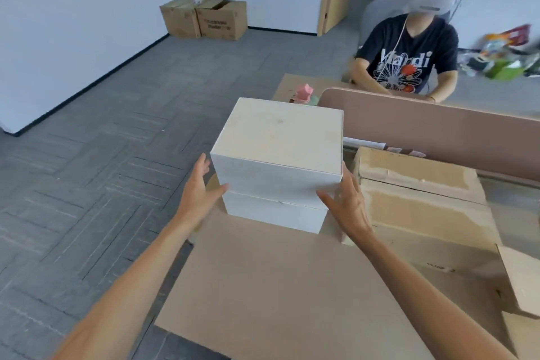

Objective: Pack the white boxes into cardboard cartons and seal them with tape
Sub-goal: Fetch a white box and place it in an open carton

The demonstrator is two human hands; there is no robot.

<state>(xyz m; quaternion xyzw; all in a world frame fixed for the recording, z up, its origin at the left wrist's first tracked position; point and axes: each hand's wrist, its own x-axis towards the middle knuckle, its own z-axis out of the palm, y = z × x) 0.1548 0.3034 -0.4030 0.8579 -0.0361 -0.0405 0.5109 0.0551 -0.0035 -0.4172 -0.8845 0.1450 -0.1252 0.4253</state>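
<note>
Two brown cardboard cartons (204, 19) stood by the wall, far behind and left of the stack of white boxes (276, 181). Their top flaps were partly raised, and what they held could not be seen. Just left of the stack, the left hand (201, 184) was spread wide, fingers straight along the upper box's left side and thumb laid on its front face.

The stack was two high: the upper box (280, 137) lay flat on the lower box (274, 213), overhanging it a little on both sides. Each turned a broad front face toward the wearer. The long axis seemed to run left to right, though the wide lens made that hard to judge. The lower box stood behind the near flap (277, 286) of an open carton. This flap lay folded out toward the wearer and hid the box's base, so how deep it sat could not be told.

Just right of the stack, the right hand (347, 202) was likewise spread wide, thumb on the front face, fingers partly hidden past the corner. Further right lay a second carton (420, 184), its torn flaps folded over the top and its contents hidden. Behind and right of the stack, past a pink divider (438, 131), sat a person in a dark T-shirt (409, 55).
</note>
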